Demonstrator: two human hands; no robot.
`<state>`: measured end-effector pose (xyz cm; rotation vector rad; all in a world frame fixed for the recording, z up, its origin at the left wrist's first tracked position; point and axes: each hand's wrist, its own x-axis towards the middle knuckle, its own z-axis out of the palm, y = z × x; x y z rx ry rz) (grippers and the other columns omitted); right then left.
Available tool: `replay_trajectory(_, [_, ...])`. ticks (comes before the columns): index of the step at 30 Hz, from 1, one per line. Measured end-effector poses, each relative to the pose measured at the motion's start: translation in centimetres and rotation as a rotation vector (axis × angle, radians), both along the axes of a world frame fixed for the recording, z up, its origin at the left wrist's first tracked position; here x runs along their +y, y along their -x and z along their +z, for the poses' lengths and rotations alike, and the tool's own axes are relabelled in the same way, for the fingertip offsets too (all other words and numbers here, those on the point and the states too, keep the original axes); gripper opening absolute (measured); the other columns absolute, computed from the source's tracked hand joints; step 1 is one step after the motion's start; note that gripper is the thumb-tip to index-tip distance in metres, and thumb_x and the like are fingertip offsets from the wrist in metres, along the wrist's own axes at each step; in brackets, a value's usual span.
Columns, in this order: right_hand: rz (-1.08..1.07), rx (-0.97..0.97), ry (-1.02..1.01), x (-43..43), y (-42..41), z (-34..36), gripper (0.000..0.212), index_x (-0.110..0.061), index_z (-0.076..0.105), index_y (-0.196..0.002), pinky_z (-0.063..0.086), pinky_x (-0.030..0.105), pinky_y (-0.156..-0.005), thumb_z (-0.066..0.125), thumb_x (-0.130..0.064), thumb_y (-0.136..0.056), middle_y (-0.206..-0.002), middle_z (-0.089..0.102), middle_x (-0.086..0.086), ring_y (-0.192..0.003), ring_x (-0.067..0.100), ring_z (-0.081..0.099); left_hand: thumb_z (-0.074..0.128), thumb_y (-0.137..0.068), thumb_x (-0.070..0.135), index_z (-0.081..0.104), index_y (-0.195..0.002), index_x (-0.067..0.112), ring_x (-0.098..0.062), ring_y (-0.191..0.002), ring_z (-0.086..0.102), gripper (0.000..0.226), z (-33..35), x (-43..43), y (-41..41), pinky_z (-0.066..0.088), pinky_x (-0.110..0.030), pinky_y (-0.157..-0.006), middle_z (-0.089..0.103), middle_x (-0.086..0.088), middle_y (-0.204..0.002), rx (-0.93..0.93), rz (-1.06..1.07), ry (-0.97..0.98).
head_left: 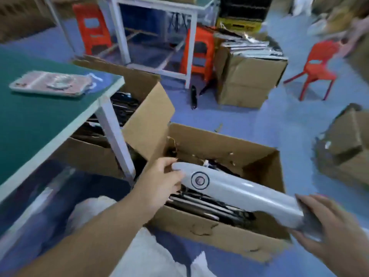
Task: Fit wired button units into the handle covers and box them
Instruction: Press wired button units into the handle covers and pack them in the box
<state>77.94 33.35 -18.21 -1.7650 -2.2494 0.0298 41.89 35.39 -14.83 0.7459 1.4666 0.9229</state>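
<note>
I hold the cover almost level over the open box, with its button facing up near the left end. My left hand pinches the narrow left tip between thumb and fingers. My right hand grips the wide right end, though blur hides how each finger lies. The cover hangs above the dark stack of covers packed in the box, not touching it.

The weak point, I judge, is the left pinch. It is a small hold on a smooth, rounded tip, and if it slips that end drops and the glossy face may scrape the stack. I cannot see the button's wire under the cover. If it hangs loose it could catch on the box's rim or get trapped between covers, and a tug might pull the button from its seat. The stack looks tightly packed, so forcing the cover in flat could jam it or mark its neighbours.
</note>
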Motion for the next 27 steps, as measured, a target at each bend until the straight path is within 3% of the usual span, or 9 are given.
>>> replay_trajectory(2, [0.073,0.022,0.056,0.3,2.2,-0.2,0.073,-0.008,0.068,-0.110,0.052,0.043,-0.072,0.092,-0.027,-0.044,-0.097,0.065,0.010,-0.079,0.038,0.066,0.049,-0.098,0.006,0.044,-0.133,0.012,-0.015,-0.101,0.060,0.036,-1.8,0.4,-0.4,0.050,-0.023,-0.077,0.057,-0.007,-0.117,-0.068,-0.003,0.115])
replay_trajectory(4, [0.024,-0.020,0.169,1.1,1.6,-0.7,0.078,-0.009,0.068,-0.111,0.051,0.045,-0.067,0.096,-0.018,-0.038,-0.098,0.066,0.007,-0.080,0.035,0.066,0.048,-0.098,0.003,0.045,-0.136,0.010,-0.021,-0.113,0.058,0.039,-3.5,0.9,-0.5,0.049,-0.027,-0.086,0.055,-0.015,-0.129,-0.090,-0.003,0.191])
replay_trajectory(7, [0.003,-0.019,0.205,3.4,1.4,-1.2,0.075,-0.014,0.065,-0.118,0.047,0.045,-0.076,0.093,-0.021,-0.049,-0.107,0.065,0.004,-0.090,0.032,0.062,0.045,-0.099,0.002,0.037,-0.144,0.009,-0.026,-0.124,0.051,0.047,-3.9,2.6,-0.2,0.039,-0.037,-0.104,0.051,-0.016,-0.135,-0.075,-0.018,0.210])
replay_trajectory(10, [0.058,-0.062,0.158,6.5,1.2,-2.3,0.073,-0.016,0.063,-0.120,0.045,0.045,-0.080,0.091,-0.027,-0.054,-0.110,0.063,0.005,-0.094,0.030,0.059,0.039,-0.097,-0.003,0.034,-0.145,0.009,-0.023,-0.119,0.054,0.050,-4.1,4.2,-0.1,0.037,-0.037,-0.103,0.055,-0.013,-0.129,-0.095,-0.041,0.214])
replay_trajectory(13, [0.047,-0.114,0.135,8.6,2.3,-3.6,0.073,-0.021,0.057,-0.127,0.037,0.050,-0.094,0.084,-0.038,-0.061,-0.120,0.059,0.002,-0.108,0.028,0.053,0.041,-0.096,-0.001,0.049,-0.124,0.017,-0.005,-0.098,0.060,0.034,-4.0,5.5,0.3,0.045,-0.025,-0.089,0.053,0.000,-0.119,-0.049,-0.088,0.211])
replay_trajectory(17, [0.000,-0.173,0.198,9.2,5.4,-5.4,0.079,-0.030,0.034,-0.143,0.005,0.055,-0.113,0.070,-0.052,-0.076,-0.145,0.035,-0.009,-0.139,0.018,0.022,0.052,-0.094,0.007,0.019,-0.153,0.019,-0.025,-0.141,0.028,0.068,-4.0,5.2,2.7,0.028,-0.039,-0.113,0.021,-0.009,-0.158,0.206,-0.146,0.235])
replay_trajectory(23, [0.078,-0.048,0.234,6.3,10.6,-5.7,0.059,-0.040,0.039,-0.137,0.011,0.049,-0.116,0.061,-0.051,-0.083,-0.138,0.040,-0.016,-0.134,0.011,0.025,0.051,-0.096,0.008,0.056,-0.123,0.023,-0.017,-0.128,0.048,0.031,-1.1,0.5,6.3,0.037,-0.032,-0.108,0.059,0.001,-0.129,0.248,-0.202,0.145])
replay_trajectory(25, [0.110,-0.015,0.246,6.0,12.7,-4.8,0.057,-0.042,0.037,-0.137,0.012,0.045,-0.116,0.058,-0.051,-0.085,-0.138,0.039,-0.017,-0.134,0.010,0.025,0.051,-0.096,0.006,0.064,-0.113,0.022,-0.011,-0.120,0.056,0.027,1.2,-1.5,7.7,0.045,-0.024,-0.096,0.067,0.005,-0.116,0.190,-0.171,0.070])
replay_trajectory(27, [0.200,0.038,0.196,6.1,15.7,-3.0,0.053,-0.040,0.041,-0.135,0.014,0.037,-0.113,0.060,-0.047,-0.086,-0.136,0.042,-0.017,-0.131,0.009,0.027,0.058,-0.091,0.012,0.070,-0.107,0.030,-0.004,-0.116,0.059,0.027,4.1,-4.2,9.4,0.045,-0.026,-0.097,0.070,0.010,-0.113,0.161,-0.142,-0.065])
